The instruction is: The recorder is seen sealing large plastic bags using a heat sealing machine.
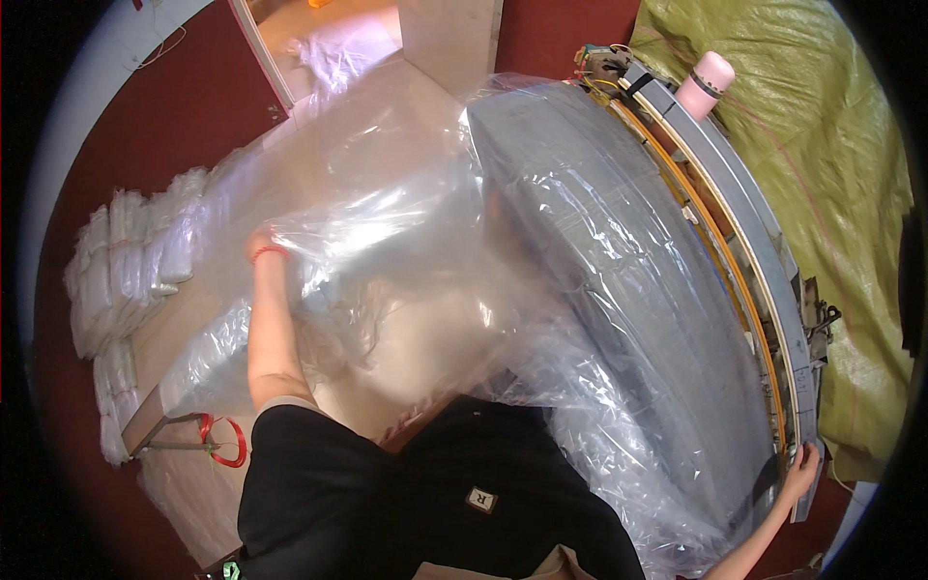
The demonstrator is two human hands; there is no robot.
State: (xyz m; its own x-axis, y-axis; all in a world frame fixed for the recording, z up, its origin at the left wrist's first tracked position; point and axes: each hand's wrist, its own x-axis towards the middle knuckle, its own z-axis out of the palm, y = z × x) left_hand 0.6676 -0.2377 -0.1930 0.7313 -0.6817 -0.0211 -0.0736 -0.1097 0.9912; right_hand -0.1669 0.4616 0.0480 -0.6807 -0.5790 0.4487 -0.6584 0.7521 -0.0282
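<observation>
A wide sheet of clear plastic film (396, 227) spreads across the work surface and over a long grey board (599, 222). My left hand (263, 239), with a red band at the wrist, is closed on the film's left part; its fingertips are partly hidden in the folds. On the right, a long heat-sealing machine carries a grey metal bar (749, 198) beside an orange-brown strip (715, 246). My right hand (801, 470) is wrapped around the near end of that bar. The film's right edge lies along the strip.
Bundles of folded clear plastic bags (121, 261) are stacked at the left. A red ribbon loop (227, 441) hangs by a metal bracket (145, 425) at the near left. A pink bottle (706, 85) stands behind the bar, before a yellow-green woven sheet (812, 193). Wires (604, 82) show at the machine's far end.
</observation>
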